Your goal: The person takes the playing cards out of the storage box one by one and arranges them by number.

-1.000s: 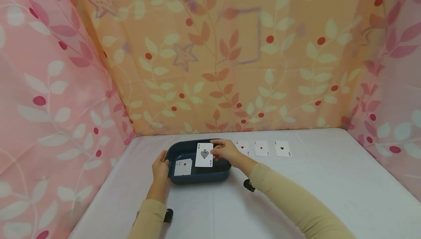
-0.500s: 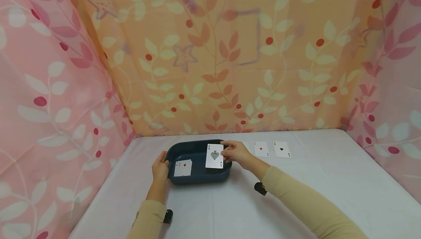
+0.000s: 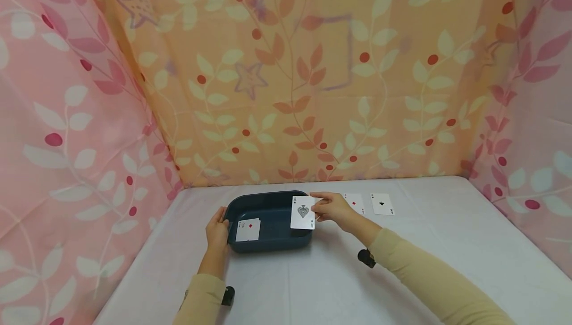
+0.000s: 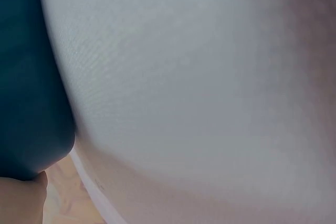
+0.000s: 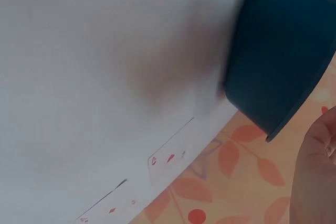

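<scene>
Spade ace point(image 3: 303, 212) hides part of the tray point(image 3: 274, 228).

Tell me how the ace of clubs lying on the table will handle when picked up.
The ace of clubs is probably light and fairly stiff: the similar ace of spades, held near its edge by the right hand, shows no obvious sag. Lying flat on the white table, it may slide before its edge lifts.
</scene>
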A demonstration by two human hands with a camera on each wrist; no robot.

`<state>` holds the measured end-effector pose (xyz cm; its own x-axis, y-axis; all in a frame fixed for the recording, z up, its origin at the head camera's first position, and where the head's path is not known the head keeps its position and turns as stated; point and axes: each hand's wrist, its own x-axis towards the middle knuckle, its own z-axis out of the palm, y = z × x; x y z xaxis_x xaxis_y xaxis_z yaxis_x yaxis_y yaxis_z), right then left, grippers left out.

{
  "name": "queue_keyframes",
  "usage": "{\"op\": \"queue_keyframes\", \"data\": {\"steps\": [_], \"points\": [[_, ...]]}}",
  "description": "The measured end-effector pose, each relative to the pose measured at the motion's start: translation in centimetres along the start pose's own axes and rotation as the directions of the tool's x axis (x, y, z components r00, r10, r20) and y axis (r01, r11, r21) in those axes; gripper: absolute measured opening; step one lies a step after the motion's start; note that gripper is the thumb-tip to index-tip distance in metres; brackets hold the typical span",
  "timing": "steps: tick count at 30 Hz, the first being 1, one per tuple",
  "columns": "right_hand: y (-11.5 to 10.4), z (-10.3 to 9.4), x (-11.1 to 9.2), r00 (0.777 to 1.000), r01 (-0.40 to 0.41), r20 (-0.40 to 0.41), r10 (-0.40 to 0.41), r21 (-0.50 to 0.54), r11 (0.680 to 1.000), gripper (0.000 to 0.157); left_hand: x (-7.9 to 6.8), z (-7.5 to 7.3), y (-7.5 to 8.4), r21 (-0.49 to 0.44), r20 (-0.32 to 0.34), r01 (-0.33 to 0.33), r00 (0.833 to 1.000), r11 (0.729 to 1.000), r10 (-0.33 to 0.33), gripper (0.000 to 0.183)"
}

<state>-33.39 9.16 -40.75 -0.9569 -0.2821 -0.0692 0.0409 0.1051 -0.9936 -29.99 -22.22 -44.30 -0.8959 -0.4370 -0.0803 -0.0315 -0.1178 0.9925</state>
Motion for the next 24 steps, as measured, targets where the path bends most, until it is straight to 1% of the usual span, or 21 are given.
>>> {"op": "queue_keyframes", "data": {"steps": [8,12,16,24], "points": [[-0.1,-1.6,-0.7,1.000,0.015,-0.015,-0.015,0.006,1.000,0.053,0.0,0.0,-0.1,-0.014,0.003,0.010,1.000,1.000,-0.010,0.054],[0.0,-2.4,-1.0,1.000,0.009,-0.026,-0.008,0.015,1.000,0.053,0.1,-0.1,-0.2,-0.018,0.007,0.012,1.000,1.000,-0.012,0.054],[0.0,-3.2,-1.2,0.999,0.002,-0.042,-0.002,0.006,1.000,0.053,0.2,-0.1,-0.4,-0.032,0.007,0.006,1.000,0.999,-0.006,0.054],[0.0,-4.9,-1.9,0.998,0.013,-0.064,-0.015,-0.028,1.000,0.054,0.3,-0.1,-0.5,-0.041,0.013,0.004,1.000,0.999,-0.004,0.054]]}}
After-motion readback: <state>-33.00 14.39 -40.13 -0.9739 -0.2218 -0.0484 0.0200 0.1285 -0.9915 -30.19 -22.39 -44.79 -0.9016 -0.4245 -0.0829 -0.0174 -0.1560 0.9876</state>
